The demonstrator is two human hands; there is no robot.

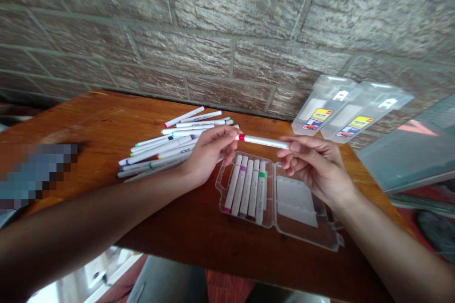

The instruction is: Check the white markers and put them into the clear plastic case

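Between my two hands a white marker with a red band is held level above an open clear plastic case. My left hand pinches its red-banded end, while the fingers of my right hand close on the other end. Several white markers lie side by side in the case's left half, one with a green band and one with a purple band. A white sheet shows in the right half. Left of the case spreads a loose pile of white markers, partly hidden by my left hand.
Two clear plastic containers with colourful labels stand at the table's back right, against the stone-block wall. A blurred-out device is at the left. The wooden table's front edge runs just above my legs.
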